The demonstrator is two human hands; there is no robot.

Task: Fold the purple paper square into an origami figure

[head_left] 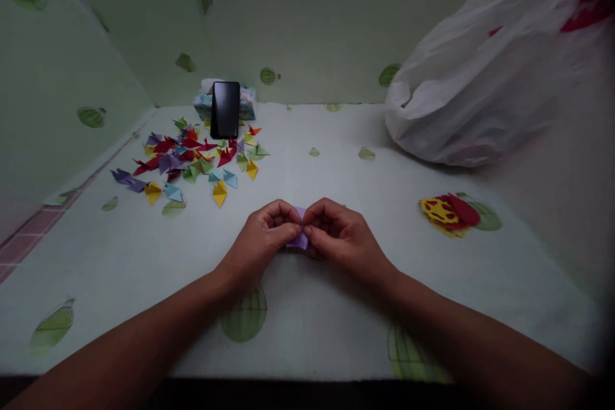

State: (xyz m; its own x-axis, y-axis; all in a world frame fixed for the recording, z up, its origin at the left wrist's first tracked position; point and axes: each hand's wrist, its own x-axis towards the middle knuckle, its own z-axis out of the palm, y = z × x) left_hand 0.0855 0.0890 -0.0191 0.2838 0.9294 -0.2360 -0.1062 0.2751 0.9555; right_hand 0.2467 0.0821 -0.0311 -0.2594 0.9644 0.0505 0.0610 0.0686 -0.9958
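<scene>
A small piece of purple paper (298, 241) is pinched between my two hands near the middle of the table. My left hand (264, 237) closes on it from the left, thumb and index finger pressed together. From the right, my right hand (346, 237) grips the same paper, its fingertips touching those of the left. Fingers cover much of the paper, so its full shape is hidden. Beyond my left hand lies a spread of folded paper pieces (191, 170) in red, purple, green, blue, yellow and orange.
A black phone (225, 110) leans upright against a tissue box (248, 103) at the back left. Yellow and red cut-out shapes (439, 210) lie to the right. A large white plastic bag (446, 102) fills the back right. Walls border the white table (317, 186).
</scene>
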